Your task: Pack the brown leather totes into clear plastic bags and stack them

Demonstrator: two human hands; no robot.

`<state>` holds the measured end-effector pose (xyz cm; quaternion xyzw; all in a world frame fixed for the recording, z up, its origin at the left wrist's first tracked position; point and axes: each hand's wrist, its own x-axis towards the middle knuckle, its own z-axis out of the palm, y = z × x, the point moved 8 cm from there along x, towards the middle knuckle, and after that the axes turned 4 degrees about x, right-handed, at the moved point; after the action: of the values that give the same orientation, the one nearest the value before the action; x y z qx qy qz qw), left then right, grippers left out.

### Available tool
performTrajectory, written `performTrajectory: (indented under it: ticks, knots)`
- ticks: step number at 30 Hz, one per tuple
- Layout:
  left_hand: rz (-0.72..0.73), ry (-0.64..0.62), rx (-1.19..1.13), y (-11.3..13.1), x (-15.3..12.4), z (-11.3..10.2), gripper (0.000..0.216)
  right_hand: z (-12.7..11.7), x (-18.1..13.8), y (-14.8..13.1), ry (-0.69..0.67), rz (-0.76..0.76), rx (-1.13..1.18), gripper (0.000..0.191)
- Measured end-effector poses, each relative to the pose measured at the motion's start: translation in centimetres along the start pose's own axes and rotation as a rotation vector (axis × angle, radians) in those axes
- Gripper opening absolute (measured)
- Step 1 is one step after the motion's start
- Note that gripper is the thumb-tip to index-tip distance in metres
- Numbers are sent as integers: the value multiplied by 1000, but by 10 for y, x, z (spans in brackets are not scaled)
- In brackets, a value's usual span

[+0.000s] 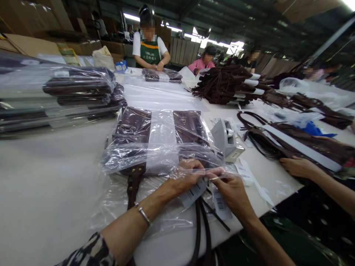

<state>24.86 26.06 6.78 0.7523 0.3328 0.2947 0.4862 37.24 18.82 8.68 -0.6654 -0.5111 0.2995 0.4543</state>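
Observation:
A dark brown bag point(133, 127) lies flat inside a clear plastic bag point(163, 147) in front of me on the white table point(50, 177). My left hand point(186, 178) pinches the open plastic edge and a white barcode label point(194, 192). My right hand point(232, 190) pinches the same plastic edge just to the right, fingers closed. A second barcode tag point(221, 204) lies under my right hand. The bag's dark straps point(203, 225) trail off the table's near edge.
A grey tape dispenser point(226, 139) stands right of the bag. Stacks of bagged items point(55, 96) fill the left. Another person's hand point(298, 166) rests on brown bags point(305, 144) at the right. A pile of brown straps point(222, 83) and several workers are farther back.

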Motion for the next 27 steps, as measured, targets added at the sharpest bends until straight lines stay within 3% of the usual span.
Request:
performTrajectory:
  ticks: [5,11,16,19,21,23,27]
  knots:
    - [-5,-7,-14,-3,0,3,27,-3,-1,-5,84,-52,-84,29]
    - [72,32,167,-1,-3,7,30,3,1,5,50,71,8,32]
    - [312,-109,372,20,-7,16,25,-1,-8,26,-42,238,205,35]
    - [342,34,343,44,-8,-5,19,-10,-18,28,-34,313,398,37]
    - [309,44,295,58,-9,-14,22,-15,-24,18,-24,315,506,39]
    - [195,-111,187,64,-11,-8,31,-19,-31,4,-18,304,565,41]
    - [-17,-498,-136,67,-31,25,38,-21,-43,-23,18,227,584,45]
